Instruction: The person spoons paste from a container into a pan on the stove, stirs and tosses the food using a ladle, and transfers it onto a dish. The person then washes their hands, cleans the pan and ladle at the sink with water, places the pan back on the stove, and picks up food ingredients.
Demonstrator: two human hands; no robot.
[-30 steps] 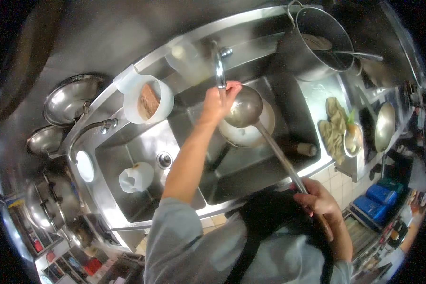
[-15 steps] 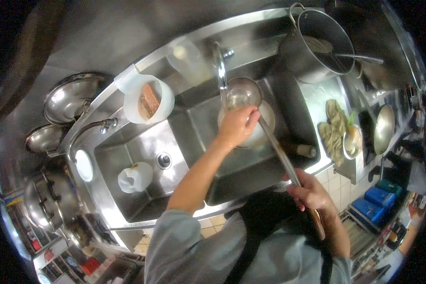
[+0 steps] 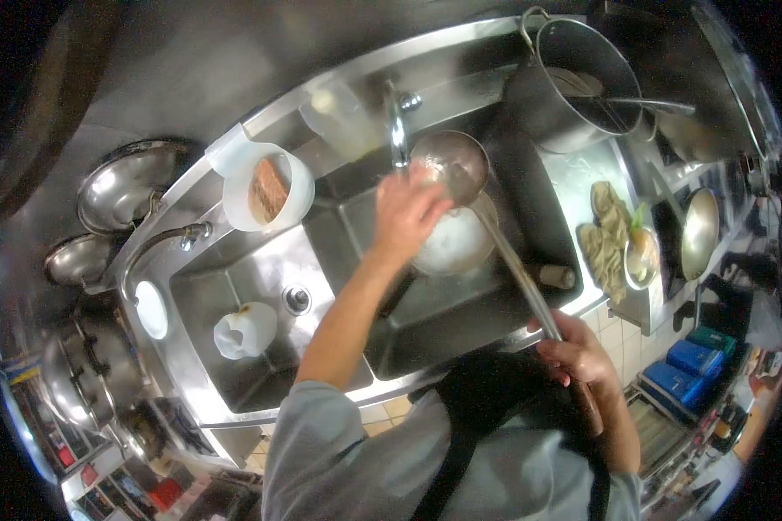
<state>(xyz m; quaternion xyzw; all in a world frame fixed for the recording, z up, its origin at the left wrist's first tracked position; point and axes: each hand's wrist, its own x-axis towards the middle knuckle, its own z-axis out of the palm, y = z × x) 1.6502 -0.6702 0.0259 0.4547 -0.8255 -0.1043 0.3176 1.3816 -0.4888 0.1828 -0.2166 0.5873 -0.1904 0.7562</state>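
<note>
My right hand point(image 3: 578, 352) is wrapped round the long handle of a large metal ladle point(image 3: 462, 156), whose bowl sits beside the running-water spout of the faucet point(image 3: 397, 130). At the near-left rim of the ladle's bowl is my left hand point(image 3: 407, 215), its fingers stretched out and slightly blurred, the tips partly lost against the bowl. Below the ladle, in the right sink basin point(image 3: 430, 326), stands a round vessel point(image 3: 456, 247) with whitish, cloudy contents. Part of that vessel is hidden by the ladle and my left hand.
A white tub point(image 3: 300, 195) with a brown block stands on the sink's back edge. A white plastic container point(image 3: 245, 330) lies in the left basin. On the right are a large pot point(image 3: 530, 95), a crumpled cloth point(image 3: 606, 243), a small bowl point(image 3: 641, 260) and a pan point(image 3: 699, 234).
My left hand has moved left from the ladle's neck, and its fingers have straightened. The ladle's bowl has shifted slightly, showing more of the whitish vessel. My right hand keeps its grip.
</note>
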